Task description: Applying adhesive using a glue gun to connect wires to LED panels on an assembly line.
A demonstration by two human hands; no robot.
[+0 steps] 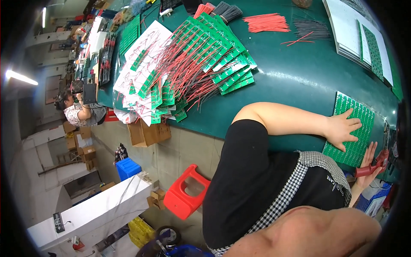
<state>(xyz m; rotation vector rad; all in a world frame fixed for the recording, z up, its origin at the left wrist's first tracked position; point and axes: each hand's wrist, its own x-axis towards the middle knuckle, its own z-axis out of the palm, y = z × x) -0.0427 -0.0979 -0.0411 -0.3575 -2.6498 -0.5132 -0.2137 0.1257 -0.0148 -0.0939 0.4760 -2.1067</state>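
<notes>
My left hand [344, 129] lies flat with fingers spread on a green circuit board panel [356, 155], which rests on the table near its right end. The panel carries rows of small white markings and pads. At the panel's lower right edge is my right hand [367, 165], its fingers stretched along the board's side. A red-handled, gun-shaped tool [371, 168] lies across that palm, between thumb and fingers. The tool's far end is lost in the dark rim of the picture, so its exact kind is unclear.
On the green table [295, 81], a big pile of circuit boards with red and black wires [201, 55] spreads to the left. Bundles of red wires [266, 22] and black wires [310, 29] lie at the back. White sheets [349, 32] stack at far right. A red stool [187, 192] stands below; another person [79, 109] sits far left.
</notes>
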